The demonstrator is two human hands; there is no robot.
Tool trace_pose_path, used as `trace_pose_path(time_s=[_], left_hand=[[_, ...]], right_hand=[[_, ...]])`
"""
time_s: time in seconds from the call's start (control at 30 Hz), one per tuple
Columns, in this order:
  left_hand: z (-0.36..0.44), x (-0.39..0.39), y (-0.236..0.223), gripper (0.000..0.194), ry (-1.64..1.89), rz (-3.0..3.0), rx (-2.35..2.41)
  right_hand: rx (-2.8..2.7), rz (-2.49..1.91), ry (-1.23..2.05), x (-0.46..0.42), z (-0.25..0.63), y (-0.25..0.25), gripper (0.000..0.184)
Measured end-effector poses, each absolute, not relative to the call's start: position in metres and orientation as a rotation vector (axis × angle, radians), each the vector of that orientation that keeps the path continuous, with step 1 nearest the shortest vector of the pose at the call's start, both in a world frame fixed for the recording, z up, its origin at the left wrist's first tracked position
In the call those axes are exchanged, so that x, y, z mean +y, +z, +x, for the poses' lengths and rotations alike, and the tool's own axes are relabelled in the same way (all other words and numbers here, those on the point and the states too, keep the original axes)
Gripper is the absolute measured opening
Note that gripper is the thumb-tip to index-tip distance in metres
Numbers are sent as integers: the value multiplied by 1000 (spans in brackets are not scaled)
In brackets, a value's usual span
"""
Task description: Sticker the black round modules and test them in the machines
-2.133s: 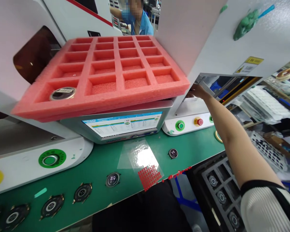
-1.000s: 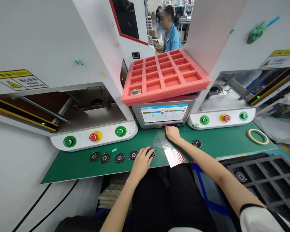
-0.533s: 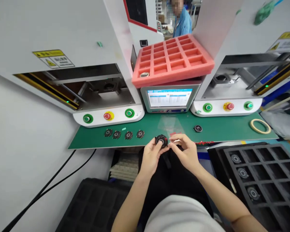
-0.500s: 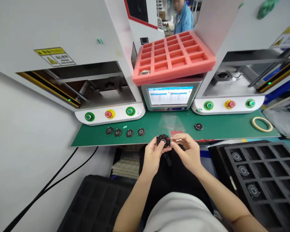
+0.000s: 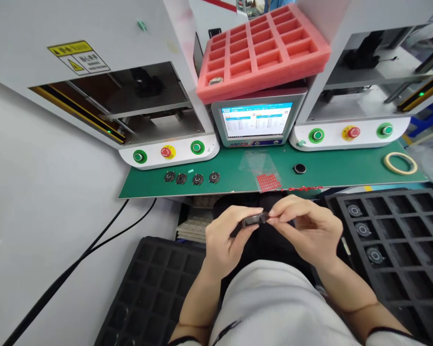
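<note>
A round black watch case is held nearly edge-on above my lap, in front of the bench edge. My left hand grips its left side between thumb and fingers. At the right end of the case, the thumb and index fingertips of my right hand are pinched together on its edge. Anything small between those fingertips is hidden. Beyond my hands, a sheet of small red stickers lies at the bench's front edge, by a clear plastic bag.
Several watch cases line the green bench at left. A dark-faced watch and tape roll lie right. Two presses flank a screen under a pink foam tray. Black trays stand beside me.
The watch case has turned from face-up to nearly edge-on and come closer to my body. Both hands moved with it, and the red stickers are now uncovered. My view has tilted down.
</note>
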State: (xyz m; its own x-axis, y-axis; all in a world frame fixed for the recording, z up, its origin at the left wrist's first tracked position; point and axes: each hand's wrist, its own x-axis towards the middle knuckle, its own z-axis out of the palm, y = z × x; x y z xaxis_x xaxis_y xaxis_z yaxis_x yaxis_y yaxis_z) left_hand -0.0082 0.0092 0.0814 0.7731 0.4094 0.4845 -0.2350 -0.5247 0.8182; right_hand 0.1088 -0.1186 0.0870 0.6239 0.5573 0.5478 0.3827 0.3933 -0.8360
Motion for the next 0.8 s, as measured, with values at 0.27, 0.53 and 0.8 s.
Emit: trace_pose_path(time_s=[0.27, 0.53, 0.8], left_hand=[[-11, 11, 84, 26, 772, 1925, 14], [-10, 8, 83, 21, 857, 1884, 21], [-9, 9, 82, 23, 909, 1899, 42]], right_hand=[[-1205, -1198, 378, -124, 130, 101, 29], [-1126, -1139, 248, -120, 119, 93, 30], [-1070, -1188, -48, -120, 106, 84, 30]])
